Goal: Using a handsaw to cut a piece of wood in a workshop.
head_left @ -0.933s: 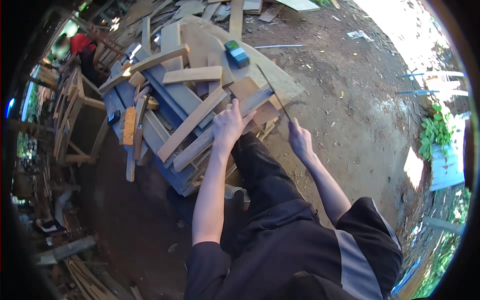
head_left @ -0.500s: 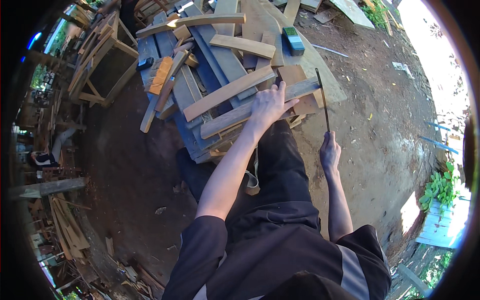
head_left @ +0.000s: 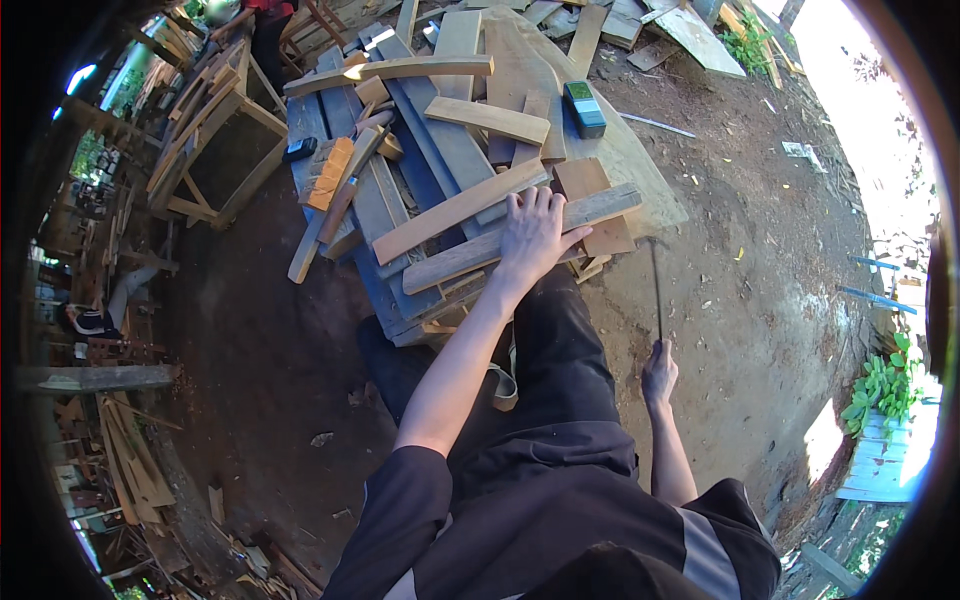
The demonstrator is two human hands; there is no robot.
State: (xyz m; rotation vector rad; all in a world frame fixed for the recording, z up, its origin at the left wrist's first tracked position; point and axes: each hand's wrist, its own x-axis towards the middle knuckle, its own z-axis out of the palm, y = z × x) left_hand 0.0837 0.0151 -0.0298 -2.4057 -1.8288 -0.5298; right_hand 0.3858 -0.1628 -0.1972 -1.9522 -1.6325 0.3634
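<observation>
My left hand [head_left: 532, 235] holds down a greyish wooden board [head_left: 458, 259], its fingers curled over the far edge and its thumb stretched out to the right. The board's right end rests across a brown wooden block [head_left: 608, 236] and sticks out a little past it. To the right of the bench, my right hand [head_left: 659, 373] is closed around the near end of a long, thin, dark blade-like tool [head_left: 657, 285]. The tool points away from me, and its far tip is apart from the board. Its exact kind is unclear from this angle.
A low bench [head_left: 392, 325] bears several loose boards, a mallet-like orange-brown wood block [head_left: 330, 172] and a teal-and-black box [head_left: 583, 110]. Left of it stands a wooden frame [head_left: 225, 155] stacked with timber. A person [head_left: 270, 30] in red is beyond it. Scrap wood lies lower left.
My right hand has drawn toward me, taking the tool's tip from beside the board's end to below it. My left hand stays on the board, with a slight shift of the fingers.
</observation>
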